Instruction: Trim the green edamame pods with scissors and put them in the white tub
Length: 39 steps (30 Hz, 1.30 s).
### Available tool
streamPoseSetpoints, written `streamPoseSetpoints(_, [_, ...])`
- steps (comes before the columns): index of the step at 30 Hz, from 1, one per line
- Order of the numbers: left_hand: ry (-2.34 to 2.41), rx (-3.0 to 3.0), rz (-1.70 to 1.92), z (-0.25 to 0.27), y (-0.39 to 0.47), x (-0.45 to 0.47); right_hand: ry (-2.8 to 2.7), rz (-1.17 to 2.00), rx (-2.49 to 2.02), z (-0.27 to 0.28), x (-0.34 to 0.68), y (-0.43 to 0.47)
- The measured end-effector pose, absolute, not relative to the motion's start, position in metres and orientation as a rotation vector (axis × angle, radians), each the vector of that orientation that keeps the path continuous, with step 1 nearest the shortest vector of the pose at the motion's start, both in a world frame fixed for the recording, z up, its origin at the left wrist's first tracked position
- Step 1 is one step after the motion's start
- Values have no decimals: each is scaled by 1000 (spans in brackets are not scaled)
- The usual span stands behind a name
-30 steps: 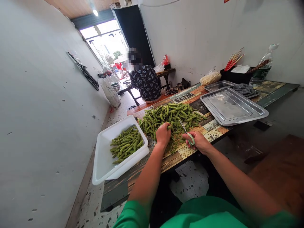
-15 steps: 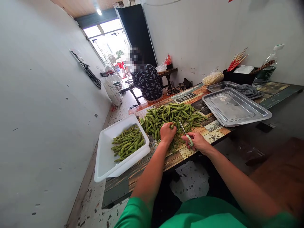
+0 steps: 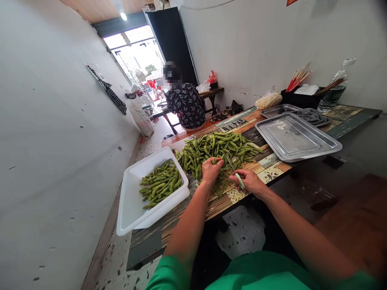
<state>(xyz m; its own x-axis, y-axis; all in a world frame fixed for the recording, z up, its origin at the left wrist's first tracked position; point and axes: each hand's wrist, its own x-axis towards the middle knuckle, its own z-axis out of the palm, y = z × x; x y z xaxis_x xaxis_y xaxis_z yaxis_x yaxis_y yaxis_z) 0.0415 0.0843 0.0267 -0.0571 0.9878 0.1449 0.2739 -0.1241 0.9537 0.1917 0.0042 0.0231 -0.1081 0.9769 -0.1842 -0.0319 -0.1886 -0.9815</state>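
Observation:
My left hand [image 3: 211,170] is closed on a green edamame pod, part of which shows past the fingertips. In my right hand [image 3: 250,182] is a pair of scissors [image 3: 240,181] with pale green handles, its blades pointing up toward the pod. Just beyond both hands lies a heap of edamame pods [image 3: 211,147] on the table [image 3: 178,215]. Small green trimmings [image 3: 222,185] are scattered under my hands. To the left stands a white plastic tub [image 3: 128,203], with more pods lying inside it.
Two metal trays stand at the right, the nearer tray [image 3: 293,137] bare and the farther one holding dark grey cloth [image 3: 313,116]. Behind them are a black box [image 3: 293,98] of skewers, a bagged pale bundle [image 3: 268,100] and a plastic bottle [image 3: 334,94]. A person [image 3: 186,104] sits beyond the table.
The view has shifted slightly. Both hands stay close together over the trimmings, the left still on a pod and the right still holding the scissors; the fingers have moved only a little.

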Motion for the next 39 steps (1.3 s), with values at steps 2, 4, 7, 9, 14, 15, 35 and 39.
streamPoseSetpoints(2, [1501, 1581, 1229, 28, 82, 42, -1167, 1433, -1295, 24, 191, 4])
streamPoseSetpoints(4, [1609, 1747, 1243, 28, 79, 43, -1166, 1425, -1308, 23, 190, 5])
streamPoseSetpoints(7, [1679, 2036, 1245, 26, 75, 47, -1149, 1401, -1317, 20, 189, 7])
streamPoseSetpoints(9, [1703, 2155, 1203, 24, 71, 49, -1150, 1376, -1329, 17, 189, 7])
streamPoseSetpoints(14, [1795, 2252, 1148, 22, 63, 54, -1156, 1364, -1328, 16, 188, 7])
streamPoseSetpoints(15, [1775, 2283, 1138, 22, 61, 55, -1152, 1365, -1327, 16, 188, 7])
streamPoseSetpoints(35, [1634, 2309, 1189, 13, 59, 55, -1134, 1282, -1244, 12, 190, 9])
streamPoseSetpoints(39, [1530, 2207, 1318, 19, 61, 53, -1072, 1319, -1240, 13, 189, 8])
